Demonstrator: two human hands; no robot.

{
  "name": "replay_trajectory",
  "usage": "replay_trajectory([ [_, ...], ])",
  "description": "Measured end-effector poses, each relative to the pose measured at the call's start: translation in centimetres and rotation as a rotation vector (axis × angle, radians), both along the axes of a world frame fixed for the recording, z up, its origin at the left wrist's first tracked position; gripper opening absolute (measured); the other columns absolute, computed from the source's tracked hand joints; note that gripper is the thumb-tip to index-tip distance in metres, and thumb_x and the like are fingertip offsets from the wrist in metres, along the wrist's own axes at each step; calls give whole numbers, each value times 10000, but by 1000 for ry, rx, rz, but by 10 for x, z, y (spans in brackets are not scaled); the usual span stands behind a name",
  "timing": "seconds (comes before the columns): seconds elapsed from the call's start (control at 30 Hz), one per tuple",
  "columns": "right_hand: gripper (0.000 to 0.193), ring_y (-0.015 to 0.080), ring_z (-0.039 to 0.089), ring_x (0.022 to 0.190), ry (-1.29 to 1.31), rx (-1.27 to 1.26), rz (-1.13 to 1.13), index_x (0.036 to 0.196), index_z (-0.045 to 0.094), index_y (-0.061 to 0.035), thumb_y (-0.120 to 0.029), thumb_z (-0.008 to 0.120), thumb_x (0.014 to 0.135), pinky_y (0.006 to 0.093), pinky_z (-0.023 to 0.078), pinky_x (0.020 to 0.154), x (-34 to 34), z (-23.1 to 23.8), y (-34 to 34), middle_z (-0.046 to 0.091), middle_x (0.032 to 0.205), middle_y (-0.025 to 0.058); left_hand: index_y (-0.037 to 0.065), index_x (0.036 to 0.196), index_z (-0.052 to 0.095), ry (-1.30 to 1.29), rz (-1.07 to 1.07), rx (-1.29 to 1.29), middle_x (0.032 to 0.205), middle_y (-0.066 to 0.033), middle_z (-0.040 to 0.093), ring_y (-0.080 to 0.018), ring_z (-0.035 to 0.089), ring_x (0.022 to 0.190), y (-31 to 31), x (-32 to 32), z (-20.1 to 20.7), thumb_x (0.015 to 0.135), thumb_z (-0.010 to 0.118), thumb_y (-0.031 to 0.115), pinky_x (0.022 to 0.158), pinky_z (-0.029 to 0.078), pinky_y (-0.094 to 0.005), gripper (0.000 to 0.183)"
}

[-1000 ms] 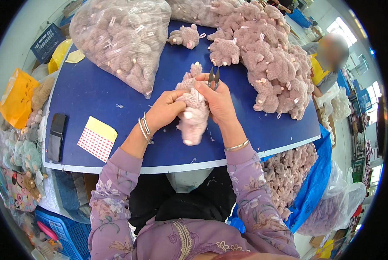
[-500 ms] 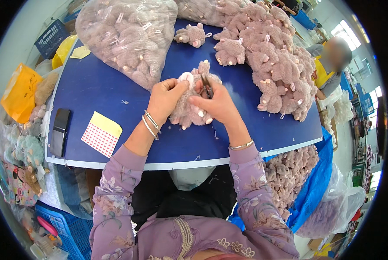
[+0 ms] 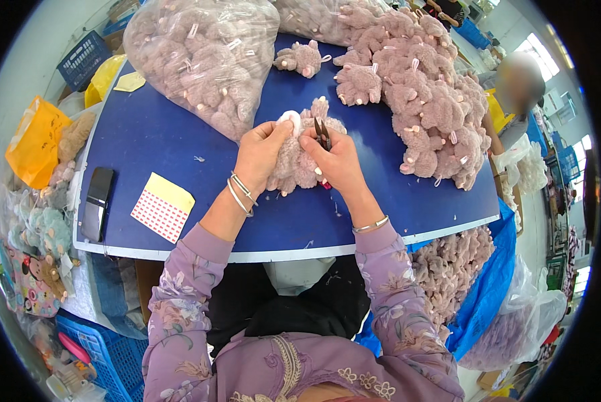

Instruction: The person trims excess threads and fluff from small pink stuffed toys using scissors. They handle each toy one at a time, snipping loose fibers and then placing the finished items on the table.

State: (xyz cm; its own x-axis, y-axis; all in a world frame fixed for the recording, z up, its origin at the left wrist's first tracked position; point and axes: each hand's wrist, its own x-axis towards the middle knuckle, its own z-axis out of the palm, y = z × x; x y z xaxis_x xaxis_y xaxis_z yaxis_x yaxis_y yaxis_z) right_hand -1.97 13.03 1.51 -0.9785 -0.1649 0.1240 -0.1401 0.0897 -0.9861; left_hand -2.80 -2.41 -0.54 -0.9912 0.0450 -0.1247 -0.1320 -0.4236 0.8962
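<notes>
A pinkish-grey plush toy (image 3: 288, 167) lies on the blue table in front of me, under both hands. My left hand (image 3: 259, 153) is closed on its left side, thumb and fingers pinching a white fuzzy patch (image 3: 290, 120). In my right hand (image 3: 337, 162) I grip small dark thread snips (image 3: 324, 137), their blades pointing away from me above the toy's right side. My right thumb and fingertips meet at the toy's fur; whether they also pinch some of it is hidden. A bit of pink shows below this hand.
A clear bag of plush toys (image 3: 203, 60) stands at the back left, and a heap of them (image 3: 434, 100) covers the right. Two single toys lie between. A phone (image 3: 98, 204) and a sticker sheet (image 3: 163, 208) rest at left. Another person (image 3: 515, 87) is at far right.
My right hand has turned, so the snips' blades now stand up more plainly beyond the fingers. My left hand keeps its pinch on the white patch. The view has shifted slightly.
</notes>
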Motion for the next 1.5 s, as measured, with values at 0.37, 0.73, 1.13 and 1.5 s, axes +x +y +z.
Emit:
replay_trajectory([
  [0.37,85,14,451,592,-82,-144,21,812,618,-32,-100,656,847,198,337,495,-1,-5,5,537,690,-63,20,938,657,79,-41,-87,837,5,639,-37,570,701,4,0,-7,924,624,226,598,462,-192,209],
  [0.73,158,28,418,538,-206,-101,31,944,632,-47,-196,615,894,194,301,457,-5,1,17,507,682,-48,6,972,658,152,-71,-227,850,10,632,-41,552,730,-20,57,22,919,623,261,637,471,-216,263],
  [1.13,188,168,564,716,194,559,555,994,638,7,-140,609,881,297,450,654,54,23,-145,592,788,79,-9,947,606,188,9,-352,1017,-53,632,-80,553,843,-161,217,1,930,531,150,756,463,-253,177],
  [1.5,247,325,587,753,327,879,706,1044,645,-24,-209,603,885,391,456,661,87,16,-164,590,850,153,1,857,581,282,96,-822,1231,-208,586,-282,634,691,-178,221,-18,876,622,197,630,495,-330,201],
])
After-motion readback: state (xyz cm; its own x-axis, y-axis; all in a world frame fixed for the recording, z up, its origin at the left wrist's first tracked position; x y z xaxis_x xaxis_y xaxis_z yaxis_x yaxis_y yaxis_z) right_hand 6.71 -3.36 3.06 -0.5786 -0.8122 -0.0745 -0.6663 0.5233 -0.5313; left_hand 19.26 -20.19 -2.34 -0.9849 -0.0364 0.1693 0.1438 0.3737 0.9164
